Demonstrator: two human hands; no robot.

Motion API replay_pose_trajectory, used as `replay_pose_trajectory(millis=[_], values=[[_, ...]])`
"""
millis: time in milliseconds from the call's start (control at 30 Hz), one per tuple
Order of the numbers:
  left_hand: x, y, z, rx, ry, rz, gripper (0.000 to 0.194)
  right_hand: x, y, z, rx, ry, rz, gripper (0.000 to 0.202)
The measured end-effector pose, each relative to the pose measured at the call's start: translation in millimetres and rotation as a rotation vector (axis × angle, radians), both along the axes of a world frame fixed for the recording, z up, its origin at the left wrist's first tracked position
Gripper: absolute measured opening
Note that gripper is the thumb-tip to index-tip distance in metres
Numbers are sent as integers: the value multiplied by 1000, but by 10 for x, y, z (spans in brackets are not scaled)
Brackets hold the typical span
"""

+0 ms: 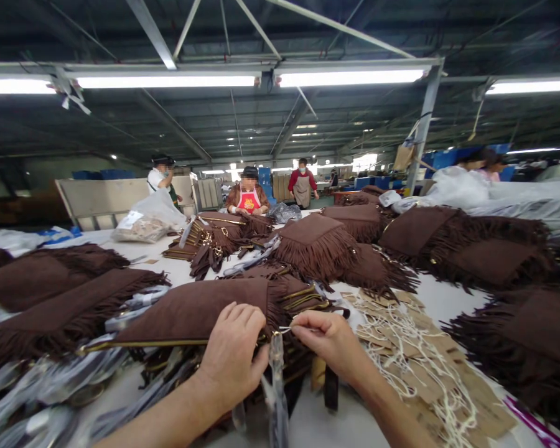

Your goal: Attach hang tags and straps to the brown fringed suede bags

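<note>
We see a large hall under a dark, sloping roof (242,127), crossed by pale metal beams (152,31). Long, bright tube lights (165,81) hang in a row overhead, and a grey metal post (425,124) stands to our right beneath them. Below the roof, we make out a beige partition (91,198) at the left, with blue boxes (116,175) showing above it. Bright window openings (364,162) glow at the far end, over a strip of greenish floor (326,201). Closest to us spreads a broad white tabletop (441,305); the far left lies in shadow.
</note>
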State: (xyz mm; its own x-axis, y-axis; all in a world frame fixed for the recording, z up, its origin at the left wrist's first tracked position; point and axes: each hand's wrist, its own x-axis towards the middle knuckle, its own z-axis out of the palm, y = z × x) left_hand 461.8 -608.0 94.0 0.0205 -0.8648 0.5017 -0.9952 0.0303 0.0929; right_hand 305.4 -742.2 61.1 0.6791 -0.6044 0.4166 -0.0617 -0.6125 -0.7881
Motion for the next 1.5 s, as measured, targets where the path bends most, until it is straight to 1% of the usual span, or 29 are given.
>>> replay_pose_trajectory(millis=[33, 100, 200, 267, 333, 467, 567, 667, 767, 900, 1067, 1300, 1500], values=[[13, -13, -47, -17, 8, -3, 19, -2, 9, 3, -18, 11, 0, 20], [54, -30, -116, -68, 1, -57, 30, -5, 45, 13, -46, 25, 8, 20], [130, -2, -143, -106, -54, -168, 37, -6, 113, 37, -54, -1, 30, 20], [170, 46, -110, -87, -57, -212, 34, -5, 151, 62, -35, -34, 37, 20], [197, 104, -50, -58, -18, -235, 29, 3, 178, 97, -42, -72, 40, 21], [241, 218, 68, -25, 66, -296, 25, 67, 210, 185, -133, -132, 61, 19], [271, 283, 98, -28, 164, -346, 26, 151, 226, 259, -184, -127, 81, 18], [276, 304, 82, -64, 247, -345, 18, 223, 233, 323, -208, -113, 110, 17], [267, 281, 50, -117, 299, -335, 15, 270, 225, 350, -153, -87, 163, 18], [279, 238, 21, -154, 363, -329, 19, 331, 203, 314, -49, -74, 219, 19], [304, 233, 8, -152, 402, -314, 20, 416, 197, 261, 0, -73, 263, 19], [293, 231, -2, -157, 454, -299, 16, 454, 252, 292, -12, -43, 263, 17], [307, 224, -16, -120, 487, -248, 12, 439, 270, 329, -17, -45, 243, 15]])
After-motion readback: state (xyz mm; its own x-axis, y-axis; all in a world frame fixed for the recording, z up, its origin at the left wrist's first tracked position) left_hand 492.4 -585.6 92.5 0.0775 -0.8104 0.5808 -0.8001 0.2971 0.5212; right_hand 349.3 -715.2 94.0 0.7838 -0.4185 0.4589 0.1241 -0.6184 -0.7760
